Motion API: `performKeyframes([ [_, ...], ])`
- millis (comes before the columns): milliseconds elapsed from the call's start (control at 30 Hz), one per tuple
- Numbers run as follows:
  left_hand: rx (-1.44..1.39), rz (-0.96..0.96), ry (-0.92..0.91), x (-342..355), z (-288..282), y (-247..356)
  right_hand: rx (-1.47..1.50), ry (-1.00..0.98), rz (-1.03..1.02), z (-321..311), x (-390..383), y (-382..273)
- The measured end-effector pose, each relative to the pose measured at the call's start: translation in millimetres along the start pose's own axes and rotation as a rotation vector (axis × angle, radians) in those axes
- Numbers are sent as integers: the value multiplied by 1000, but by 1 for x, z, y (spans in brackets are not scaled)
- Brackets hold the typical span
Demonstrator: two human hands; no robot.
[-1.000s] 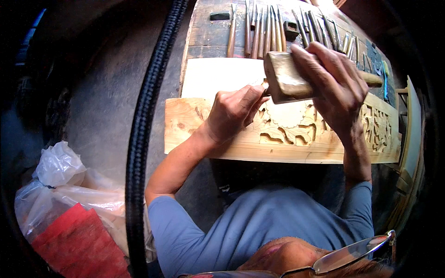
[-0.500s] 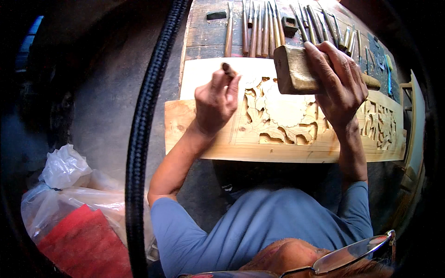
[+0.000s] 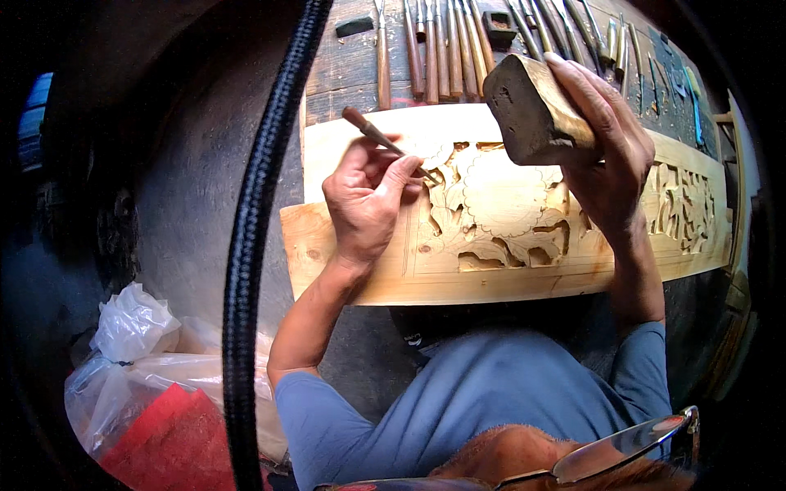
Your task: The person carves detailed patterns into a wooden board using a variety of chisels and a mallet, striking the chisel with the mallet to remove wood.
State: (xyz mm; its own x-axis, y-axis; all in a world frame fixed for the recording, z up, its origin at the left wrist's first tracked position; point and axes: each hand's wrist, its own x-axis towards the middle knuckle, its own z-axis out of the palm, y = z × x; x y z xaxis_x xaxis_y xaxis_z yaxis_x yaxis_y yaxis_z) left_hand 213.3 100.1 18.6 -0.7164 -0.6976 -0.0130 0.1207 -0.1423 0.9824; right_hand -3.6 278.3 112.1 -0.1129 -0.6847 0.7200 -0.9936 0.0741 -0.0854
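My left hand [image 3: 364,204] pinches a slim chisel [image 3: 370,129] with a wooden handle, slanted down to the right, its tip at the cut-out edge of a carved wooden panel [image 3: 458,286]. The panel has curling openings around a scalloped outline. My right hand [image 3: 610,151] grips a worn, block-headed wooden mallet [image 3: 532,106] above the panel, right of the chisel, not touching it. A pale board [image 3: 327,139] shows along the panel's far side.
Several chisels [image 3: 442,49] lie in a row along the bench's [image 3: 340,82] back, with a small dark block [image 3: 354,26]. A pale frame [image 3: 737,204] stands at right. A plastic sack [image 3: 131,323] with red sheets [image 3: 176,425] is at lower left. A dark cord crosses the view.
My left hand has moved left, away from under the mallet, and turned, so the chisel now lies slanted in view. My right hand has lifted the mallet slightly and tilted it.
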Motion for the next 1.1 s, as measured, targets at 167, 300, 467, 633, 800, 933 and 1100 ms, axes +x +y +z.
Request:
performKeyframes([
  [167,42,-124,-15,11,-2,12,4,-84,54,-1,0,0],
  [300,178,-119,-44,17,-8,19,-14,-125,6,-13,8,1],
  [467,283,56,-106,14,-8,13,50,-108,-24,-19,2,5],
  [633,-355,27,-43,40,-37,30,88,-47,57,-13,5,-5],
  [800,114,114,-91,34,-29,39,-246,-131,9,-5,-3,3],
  [933,277,279,-233,33,-23,28,-150,-189,58,4,-14,10],
  [1100,593,590,-408,36,-14,31,-119,-167,98,-2,-14,19],
])
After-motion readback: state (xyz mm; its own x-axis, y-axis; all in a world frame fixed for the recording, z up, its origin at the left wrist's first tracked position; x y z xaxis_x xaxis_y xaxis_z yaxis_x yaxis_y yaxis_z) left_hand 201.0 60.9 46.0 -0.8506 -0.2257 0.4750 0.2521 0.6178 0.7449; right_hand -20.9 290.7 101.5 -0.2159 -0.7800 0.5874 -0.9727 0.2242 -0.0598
